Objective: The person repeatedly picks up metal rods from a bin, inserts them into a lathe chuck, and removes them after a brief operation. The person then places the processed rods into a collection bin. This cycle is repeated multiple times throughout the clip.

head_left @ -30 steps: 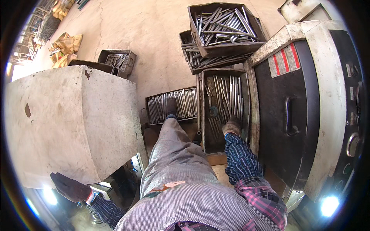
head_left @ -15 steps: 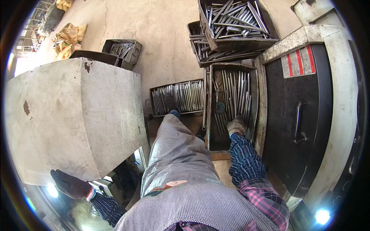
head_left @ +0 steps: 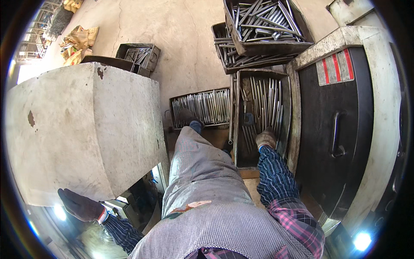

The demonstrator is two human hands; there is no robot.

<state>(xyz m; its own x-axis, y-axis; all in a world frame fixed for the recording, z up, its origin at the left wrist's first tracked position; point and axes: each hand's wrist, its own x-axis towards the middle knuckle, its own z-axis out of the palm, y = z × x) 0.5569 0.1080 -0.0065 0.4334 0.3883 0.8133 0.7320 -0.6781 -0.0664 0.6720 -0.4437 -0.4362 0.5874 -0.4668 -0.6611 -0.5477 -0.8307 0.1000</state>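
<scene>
My right hand (head_left: 266, 138), in a knitted work glove, is down in a long metal box (head_left: 246, 162). It rests at the near ends of the metal rods (head_left: 271, 101) lying lengthwise there. Its fingers look curled, but their tips are hidden below the hand, so whether a rod is in them does not show. A small bluish-grey piece (head_left: 248, 118) lies among the rods. At the far left my left hand (head_left: 82, 206), in a dark glove, holds nothing. Its fingers stretch out beside the lower edge of a worn white machine cover (head_left: 125, 129).
A shallow tray (head_left: 171, 113) of side-by-side rods lies by my foot. Stacked bins (head_left: 269, 49) of loose rods stand beyond the box. A black machine door (head_left: 332, 103) with a handle borders the right. Farther left are a smaller bin (head_left: 156, 56) and crumpled sacks (head_left: 79, 41).
The view has shifted slightly. Both hands keep nearly the same places, the right one in the box of rods and the left one by the cover.
</scene>
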